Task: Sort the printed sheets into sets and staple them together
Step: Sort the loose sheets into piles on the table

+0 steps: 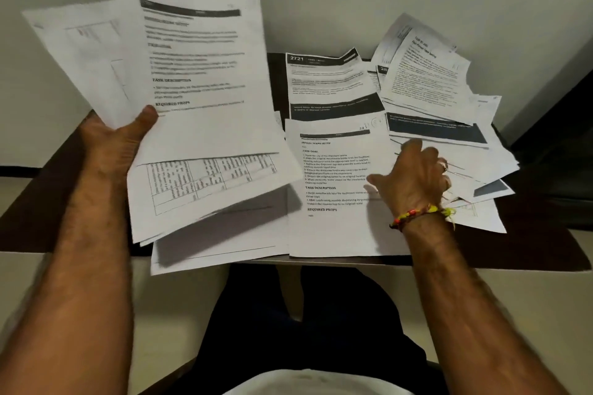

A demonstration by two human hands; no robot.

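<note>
Sheets (337, 176) on table (539, 247) — right half

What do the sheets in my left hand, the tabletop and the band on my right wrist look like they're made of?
Held sheets: thin matte white office paper; they bend and fan in the left hand and carry black print.
Tabletop: dark brown, smooth, probably laminate or wood veneer; too dim to tell.
Wrist band: seemingly knotted thread or small beads, red, yellow and green, with a frayed end, on the right hand.
</note>
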